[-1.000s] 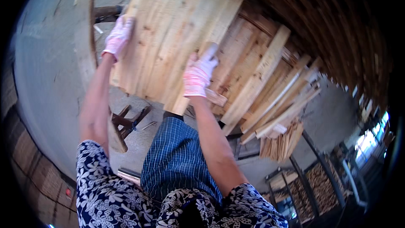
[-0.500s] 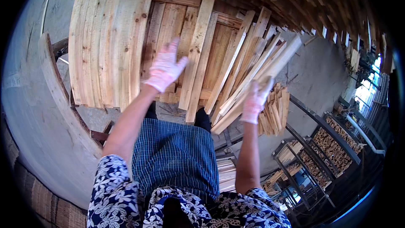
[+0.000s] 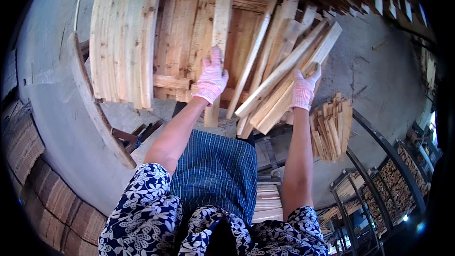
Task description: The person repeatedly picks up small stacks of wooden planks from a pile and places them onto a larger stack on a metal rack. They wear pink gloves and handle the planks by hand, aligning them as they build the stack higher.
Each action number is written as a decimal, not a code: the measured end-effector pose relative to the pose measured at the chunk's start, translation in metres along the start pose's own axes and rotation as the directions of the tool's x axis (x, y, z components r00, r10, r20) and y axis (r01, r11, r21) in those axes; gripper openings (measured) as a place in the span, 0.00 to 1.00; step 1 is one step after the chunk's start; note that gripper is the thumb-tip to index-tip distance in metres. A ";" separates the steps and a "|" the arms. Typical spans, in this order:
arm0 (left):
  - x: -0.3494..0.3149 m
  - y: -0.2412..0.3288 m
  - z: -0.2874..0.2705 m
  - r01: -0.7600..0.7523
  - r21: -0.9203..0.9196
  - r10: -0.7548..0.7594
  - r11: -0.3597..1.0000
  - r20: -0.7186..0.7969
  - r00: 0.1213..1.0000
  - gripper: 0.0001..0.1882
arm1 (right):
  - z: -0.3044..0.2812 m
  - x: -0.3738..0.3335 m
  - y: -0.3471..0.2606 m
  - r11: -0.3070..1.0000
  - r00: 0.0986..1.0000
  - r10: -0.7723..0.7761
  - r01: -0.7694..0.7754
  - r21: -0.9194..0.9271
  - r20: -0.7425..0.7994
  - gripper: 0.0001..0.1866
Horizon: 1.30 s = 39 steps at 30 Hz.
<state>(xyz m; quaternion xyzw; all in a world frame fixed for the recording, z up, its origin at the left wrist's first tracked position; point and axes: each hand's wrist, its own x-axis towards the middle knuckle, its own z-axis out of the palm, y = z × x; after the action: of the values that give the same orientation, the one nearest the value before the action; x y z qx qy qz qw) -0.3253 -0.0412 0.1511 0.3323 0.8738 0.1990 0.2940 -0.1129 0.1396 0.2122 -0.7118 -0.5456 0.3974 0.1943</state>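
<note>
My left hand (image 3: pixel 212 79), in a white and pink knit glove, lies on a pale wooden plank (image 3: pixel 221 21). Its fingers stretch along the wood, and its palm hides part of the board. On the right, my gloved right hand (image 3: pixel 304 87) grips the edge of a slanting plank (image 3: pixel 326 43), with the thumb and fingers on different sides. That plank rests among several loose boards (image 3: pixel 277 87), which fan out at an angle. Beneath my left hand's plank is a layer of reddish-brown boards (image 3: pixel 182 23) with cross battens. Several boards (image 3: pixel 125 42) sit side by side at the left.
A bundle of short wood pieces (image 3: pixel 332 130) is right of my right forearm. A curved-looking timber beam (image 3: pixel 90 90) stands at the left, and brown stacks (image 3: pixel 52 185) line the lower left. Dark metal racks (image 3: pixel 374 194) with stacked wood are at the lower right.
My left hand has moved from the brown boards onto the single plank. My right hand has gone farther forward along the slanting boards and closed on one. The view has shifted.
</note>
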 end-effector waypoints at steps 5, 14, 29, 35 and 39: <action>-0.007 -0.039 -0.026 -0.044 -0.076 0.039 0.996 -0.072 0.997 0.48 | -0.004 -0.028 -0.022 0.966 0.994 -0.077 0.055 0.254 0.079 0.49; 0.053 -0.027 -0.119 0.127 0.128 -0.117 0.984 -0.078 0.990 0.45 | 0.026 -0.023 -0.054 0.974 0.982 0.146 -0.122 -0.193 0.118 0.63; 0.059 -0.097 -0.159 -0.329 0.386 0.415 0.862 -0.164 0.895 0.26 | 0.172 -0.171 -0.121 0.951 0.860 -0.217 0.292 -0.098 0.462 0.54; 0.082 -0.304 -0.288 0.116 -0.213 -0.206 0.970 -0.470 0.858 0.26 | 0.248 -0.156 -0.104 0.806 0.929 -0.180 0.328 -0.493 0.324 0.46; 0.034 -0.424 -0.280 0.383 -0.491 -0.390 0.783 0.092 0.916 0.30 | 0.279 -0.172 -0.090 0.761 0.911 -0.306 0.409 -0.504 0.277 0.44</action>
<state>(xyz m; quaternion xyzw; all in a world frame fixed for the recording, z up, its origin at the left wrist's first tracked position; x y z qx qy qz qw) -0.7239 -0.3570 0.1168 0.0574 0.8436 0.3560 0.3978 -0.4012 -0.0351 0.1672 -0.5807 -0.7778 0.2404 0.0038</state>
